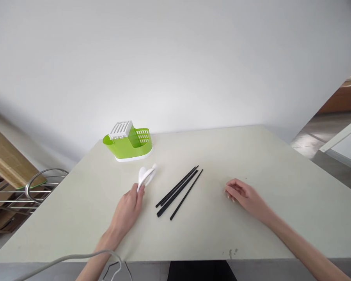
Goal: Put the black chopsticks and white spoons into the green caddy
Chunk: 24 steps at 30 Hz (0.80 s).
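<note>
My left hand (128,207) is closed on the handles of white soup spoons (146,175), held together just above the table, their bowls pointing away from me. How many spoons there are is hard to tell. To the right of that hand, several black chopsticks (178,191) lie slanted on the table, most of them bunched and one a little apart. Farther back on the left stands a green utensil basket (128,146) with a white slotted top piece and a white base. My right hand (242,195) rests on the table right of the chopsticks, fingers curled in, with nothing visible in them.
The pale table (222,152) meets a white wall (193,70) at its back edge. A metal rack (49,183) and a wooden board (11,156) stand beyond the left edge. A grey cable (73,256) crosses my left forearm near the front.
</note>
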Motion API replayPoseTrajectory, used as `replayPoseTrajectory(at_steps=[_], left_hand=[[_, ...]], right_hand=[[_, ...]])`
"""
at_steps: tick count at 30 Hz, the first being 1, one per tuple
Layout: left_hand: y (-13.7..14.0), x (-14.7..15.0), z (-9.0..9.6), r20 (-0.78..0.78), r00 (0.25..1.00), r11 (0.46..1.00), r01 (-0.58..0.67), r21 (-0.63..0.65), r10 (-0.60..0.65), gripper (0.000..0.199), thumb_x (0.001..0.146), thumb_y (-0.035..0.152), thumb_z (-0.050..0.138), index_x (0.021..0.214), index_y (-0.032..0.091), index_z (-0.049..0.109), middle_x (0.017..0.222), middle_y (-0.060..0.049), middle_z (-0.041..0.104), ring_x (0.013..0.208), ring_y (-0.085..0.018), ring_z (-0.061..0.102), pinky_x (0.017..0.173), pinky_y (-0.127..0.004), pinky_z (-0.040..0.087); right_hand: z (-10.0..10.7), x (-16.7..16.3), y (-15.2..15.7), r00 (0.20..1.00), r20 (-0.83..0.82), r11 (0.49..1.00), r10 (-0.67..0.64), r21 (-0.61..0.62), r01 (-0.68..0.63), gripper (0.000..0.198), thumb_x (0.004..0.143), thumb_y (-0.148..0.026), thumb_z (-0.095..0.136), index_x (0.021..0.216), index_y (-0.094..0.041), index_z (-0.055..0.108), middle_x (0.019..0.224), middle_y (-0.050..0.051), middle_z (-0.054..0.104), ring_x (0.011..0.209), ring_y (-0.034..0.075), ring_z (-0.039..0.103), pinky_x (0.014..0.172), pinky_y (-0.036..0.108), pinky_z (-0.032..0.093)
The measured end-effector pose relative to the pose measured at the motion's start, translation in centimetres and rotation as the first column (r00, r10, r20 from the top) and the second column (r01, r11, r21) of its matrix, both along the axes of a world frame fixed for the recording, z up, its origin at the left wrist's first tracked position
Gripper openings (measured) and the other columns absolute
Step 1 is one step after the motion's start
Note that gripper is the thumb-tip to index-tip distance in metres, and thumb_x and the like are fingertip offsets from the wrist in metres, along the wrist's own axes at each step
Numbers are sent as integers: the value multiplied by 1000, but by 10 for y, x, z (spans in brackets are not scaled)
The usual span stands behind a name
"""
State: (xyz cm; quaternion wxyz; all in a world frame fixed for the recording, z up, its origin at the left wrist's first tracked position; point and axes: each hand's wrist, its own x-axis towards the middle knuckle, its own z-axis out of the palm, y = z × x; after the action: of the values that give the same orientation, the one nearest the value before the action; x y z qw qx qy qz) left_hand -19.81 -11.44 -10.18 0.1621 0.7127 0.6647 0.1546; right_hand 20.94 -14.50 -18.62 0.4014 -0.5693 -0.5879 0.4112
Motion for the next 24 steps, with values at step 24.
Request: replayPoseTrajectory(at_steps=[24], left_hand=[[2,199,-21,-283,845,890,416,-185,-454,34,112,35,27,106,18,55,90,-12,74,79,-28,76,62,-33,47]], right_hand=[[9,-6,-47,966,165,979,-197,83,185,33,102,-56,52,92,-27,65,94,6,74,84,23,70,71,33,55]])
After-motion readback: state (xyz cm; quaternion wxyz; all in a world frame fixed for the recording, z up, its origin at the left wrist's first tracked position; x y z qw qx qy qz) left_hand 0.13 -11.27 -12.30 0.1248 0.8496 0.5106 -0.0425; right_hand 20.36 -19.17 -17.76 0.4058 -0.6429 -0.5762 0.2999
